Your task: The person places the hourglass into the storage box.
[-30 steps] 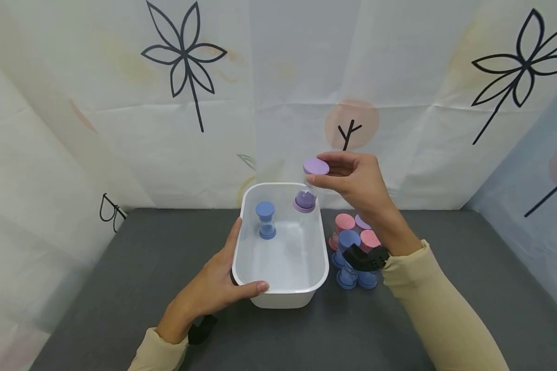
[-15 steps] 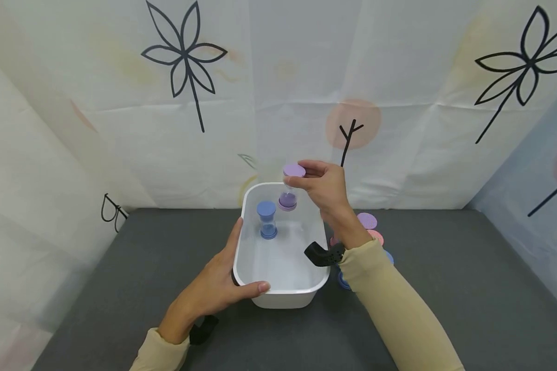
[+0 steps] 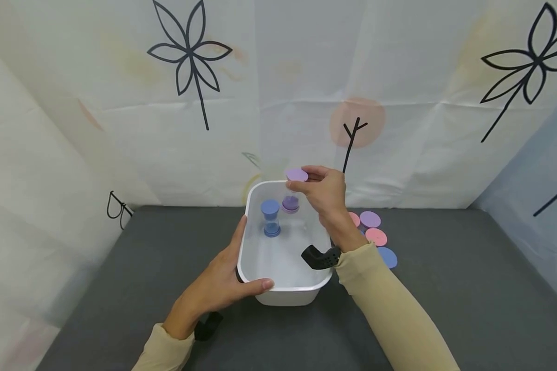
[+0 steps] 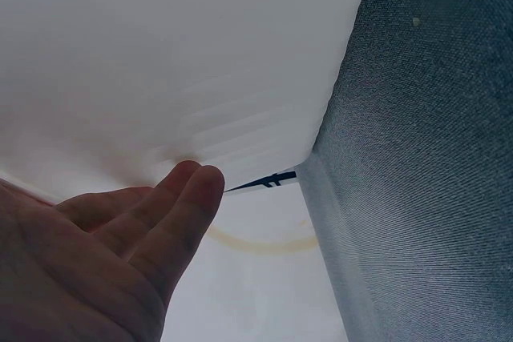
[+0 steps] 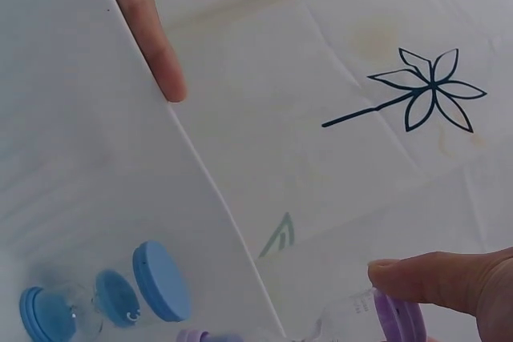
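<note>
My right hand (image 3: 327,190) pinches a purple sand timer (image 3: 297,175) by its top cap between thumb and fingers. It holds the timer upright over the far right part of a white tub (image 3: 290,289), with the timer's lower end inside the rim. Inside the tub, to the left, stands a blue sand timer (image 3: 271,219). My left hand (image 3: 218,278) steadies the tub at its near left corner, thumb laid on the front rim. In the left wrist view its straight fingers (image 4: 180,226) rest against the tub's outer wall.
Right of the tub, partly behind my right forearm, several more sand timers stand bunched together, among them a pink one (image 3: 376,237), a purple one (image 3: 370,219) and a blue one (image 3: 387,256). A dark grey tabletop (image 3: 436,288) meets a printed white curtain (image 3: 297,103) behind.
My right hand has moved left and slightly down, taking the purple sand timer from the tub's right rim further in, beside the blue one. My left hand stays at the tub's corner.
</note>
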The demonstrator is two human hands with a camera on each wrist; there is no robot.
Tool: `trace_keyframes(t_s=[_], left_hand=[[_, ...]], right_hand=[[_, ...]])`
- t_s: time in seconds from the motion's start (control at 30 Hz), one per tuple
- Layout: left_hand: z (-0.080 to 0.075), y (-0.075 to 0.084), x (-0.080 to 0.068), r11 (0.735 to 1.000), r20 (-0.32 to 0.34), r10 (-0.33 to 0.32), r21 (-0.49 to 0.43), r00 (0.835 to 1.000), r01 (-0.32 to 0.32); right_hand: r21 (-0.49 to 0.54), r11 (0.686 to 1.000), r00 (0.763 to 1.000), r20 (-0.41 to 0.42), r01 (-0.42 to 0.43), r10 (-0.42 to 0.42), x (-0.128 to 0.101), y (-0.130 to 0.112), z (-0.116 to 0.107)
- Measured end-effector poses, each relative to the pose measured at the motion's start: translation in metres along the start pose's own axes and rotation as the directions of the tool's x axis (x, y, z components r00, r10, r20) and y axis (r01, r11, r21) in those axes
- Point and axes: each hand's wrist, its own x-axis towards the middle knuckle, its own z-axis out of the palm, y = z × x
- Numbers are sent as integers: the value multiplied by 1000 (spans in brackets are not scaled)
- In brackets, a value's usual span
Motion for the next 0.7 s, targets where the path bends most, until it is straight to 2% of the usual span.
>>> trace_keyframes(t_s=[0.2, 0.47, 0.6, 0.7], left_hand=[[0, 1, 1, 1000, 5, -15, 4, 1000, 15], [1, 1, 0, 1000, -4, -9, 26, 1000, 9], [0, 2, 1, 1000, -2, -5, 17, 1000, 5], [0, 2, 1, 1000, -2, -8, 19, 1000, 8]], right_hand=[[-13, 1000, 998, -54, -27, 26, 1, 3, 2], [-32, 999, 999, -42, -32, 31, 5, 12, 8], [-107, 994, 1000, -20, -16, 14, 4, 13, 9], [-201, 980, 1000, 8, -10, 12, 4, 14, 9]])
